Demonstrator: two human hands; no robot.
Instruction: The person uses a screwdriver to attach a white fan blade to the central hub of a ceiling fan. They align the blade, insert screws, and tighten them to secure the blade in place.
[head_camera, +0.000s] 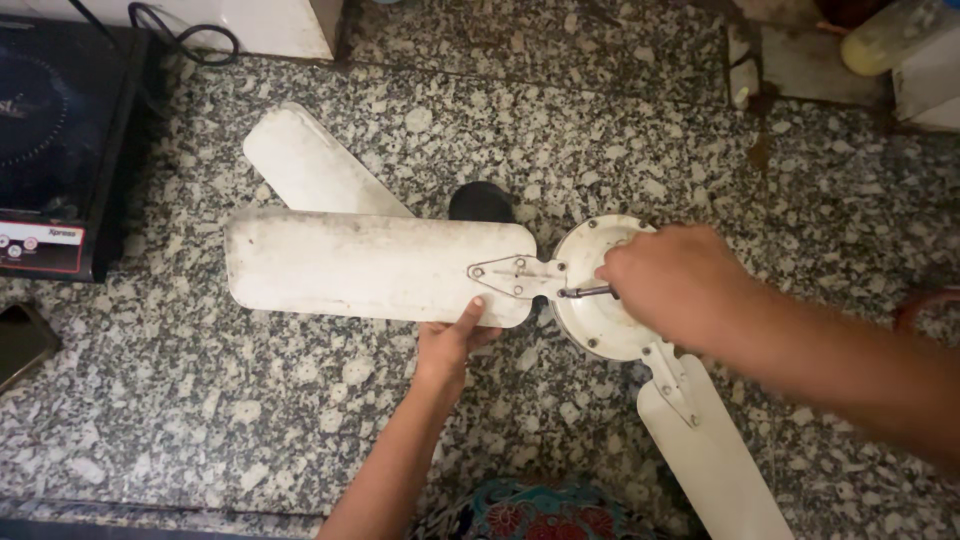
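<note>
On the speckled granite tabletop (200, 400), your left hand (450, 345) presses the dusty white metal fan blade (370, 265) flat, steadying it while your right hand (675, 285), fist closed, grips the slim metal screwdriver (585, 292).

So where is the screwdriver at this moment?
In the head view, the screwdriver is in the right hand, right of centre, its tip at the bracket joining the long blade to the round hub.
</note>
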